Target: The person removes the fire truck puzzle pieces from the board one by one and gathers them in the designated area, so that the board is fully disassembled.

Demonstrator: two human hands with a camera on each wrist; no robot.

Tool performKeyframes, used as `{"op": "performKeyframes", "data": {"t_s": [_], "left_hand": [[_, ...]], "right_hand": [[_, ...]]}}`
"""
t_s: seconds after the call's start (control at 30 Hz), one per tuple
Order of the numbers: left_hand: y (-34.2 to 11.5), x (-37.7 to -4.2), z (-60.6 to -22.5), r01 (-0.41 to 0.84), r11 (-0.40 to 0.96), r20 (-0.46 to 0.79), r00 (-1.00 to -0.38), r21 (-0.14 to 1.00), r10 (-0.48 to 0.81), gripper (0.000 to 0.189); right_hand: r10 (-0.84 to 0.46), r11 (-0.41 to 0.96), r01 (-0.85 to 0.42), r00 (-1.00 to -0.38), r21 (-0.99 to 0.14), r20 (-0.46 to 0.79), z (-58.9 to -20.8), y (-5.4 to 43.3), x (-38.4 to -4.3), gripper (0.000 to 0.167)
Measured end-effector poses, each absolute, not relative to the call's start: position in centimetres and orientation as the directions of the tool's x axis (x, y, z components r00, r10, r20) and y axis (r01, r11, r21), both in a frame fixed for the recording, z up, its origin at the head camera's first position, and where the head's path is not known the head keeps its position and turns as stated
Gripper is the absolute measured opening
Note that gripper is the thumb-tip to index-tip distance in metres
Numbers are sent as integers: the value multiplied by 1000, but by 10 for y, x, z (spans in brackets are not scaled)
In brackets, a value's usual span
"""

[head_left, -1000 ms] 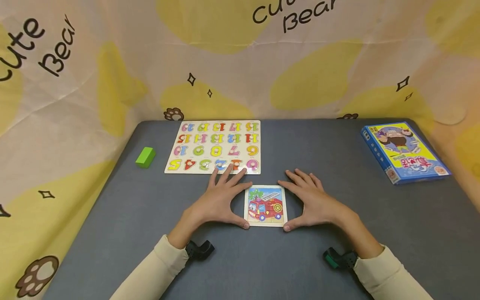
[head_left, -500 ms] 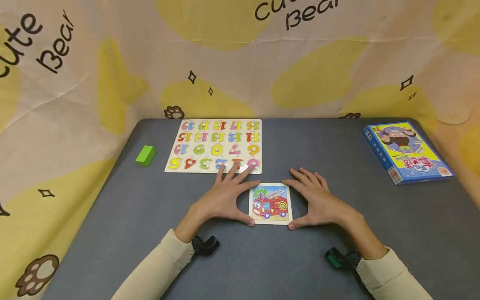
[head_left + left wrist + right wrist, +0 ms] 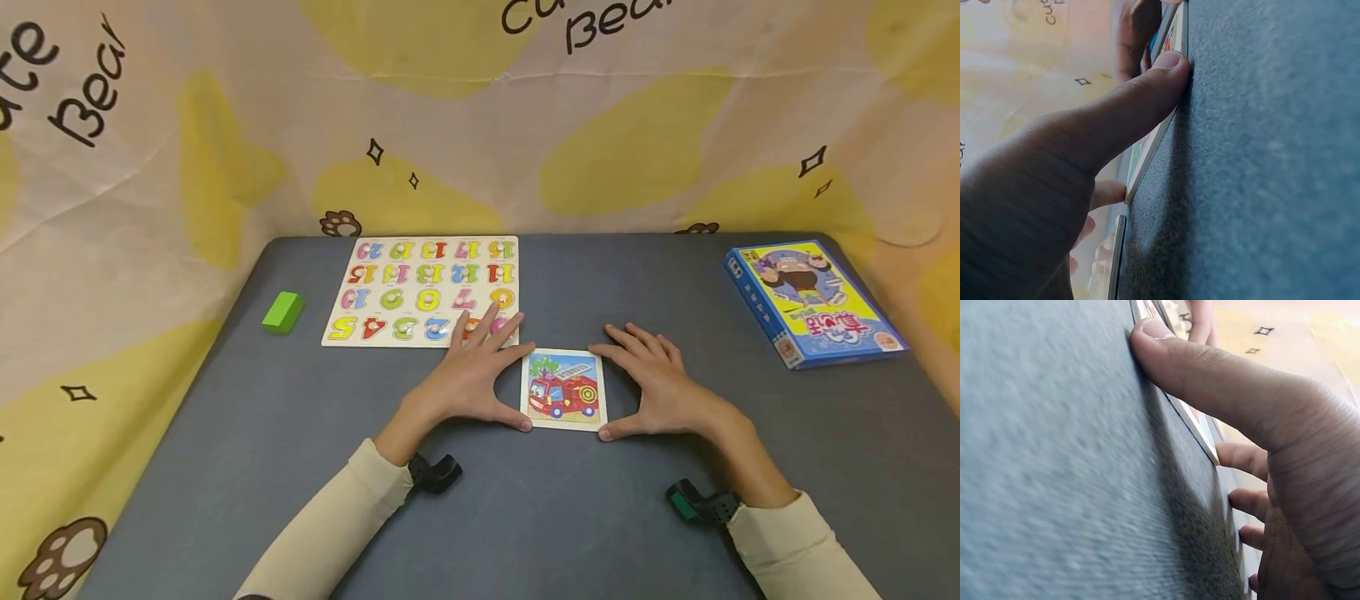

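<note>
Between both hands a small square picture puzzle (image 3: pixel 564 389) with a red fire engine lies flat on the grey table. My left hand (image 3: pixel 468 385) touches its left corners, the thumb at the near one and the forefinger at the far one, other fingers spread. On the opposite side my right hand (image 3: pixel 666 393) does the same with thumb and forefinger. Close up in the left wrist view, the thumb (image 3: pixel 1169 65) meets the puzzle's edge just above the tabletop. In the right wrist view the forefinger (image 3: pixel 1241 457) reaches the far corner.
A white number board (image 3: pixel 420 292) lies behind the left hand, whose fingertips overlap it in the head view. Far left is a green block (image 3: pixel 282 313). A blue and yellow box (image 3: pixel 813 304) lies at the back right. Printed cloth (image 3: pixel 480 125) rises behind the table.
Both hands have slid the fire engine puzzle to the right and a little away from the person. The view has shifted slightly. Number board, block and box stay where they were.
</note>
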State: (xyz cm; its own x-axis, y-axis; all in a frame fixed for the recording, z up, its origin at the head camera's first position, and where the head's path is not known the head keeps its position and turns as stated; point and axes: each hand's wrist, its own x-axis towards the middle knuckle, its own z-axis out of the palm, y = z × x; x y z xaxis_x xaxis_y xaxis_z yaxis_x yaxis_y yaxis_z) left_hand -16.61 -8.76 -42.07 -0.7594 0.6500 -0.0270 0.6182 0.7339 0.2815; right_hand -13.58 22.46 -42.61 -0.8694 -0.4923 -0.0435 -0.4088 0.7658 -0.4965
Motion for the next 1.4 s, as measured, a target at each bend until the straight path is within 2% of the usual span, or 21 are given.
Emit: {"op": "performKeyframes", "data": {"t_s": [0.37, 0.47, 0.63, 0.73, 0.87, 1.17, 1.4], "left_hand": [[-82, -167, -421, 630, 725, -39, -747, 280, 664, 107], [-83, -159, -420, 675, 669, -9, -701, 311, 713, 97], [-83, -138, -419, 760, 532, 37, -585, 373, 810, 76], [-81, -127, -419, 791, 482, 37, -532, 376, 846, 71], [-77, -117, -421, 817, 453, 18, -491, 358, 871, 71], [-75, -112, -427, 832, 442, 41, -482, 335, 875, 70], [-76, -112, -430, 856, 421, 82, -463, 300, 883, 69]], "right_hand": [[-488, 776, -397, -870, -490, -68, -423, 230, -141, 112], [-500, 770, -408, -864, -490, -66, -424, 231, -142, 115], [-509, 748, -410, -859, -522, -55, -426, 234, -144, 113], [-502, 733, -403, -864, -547, -35, -427, 235, -147, 106], [-476, 724, -384, -879, -574, -12, -426, 235, -149, 95], [-468, 663, -401, -881, -632, 68, -426, 225, -162, 61], [-538, 618, -417, -842, -667, 29, -419, 202, -182, 41]]}}
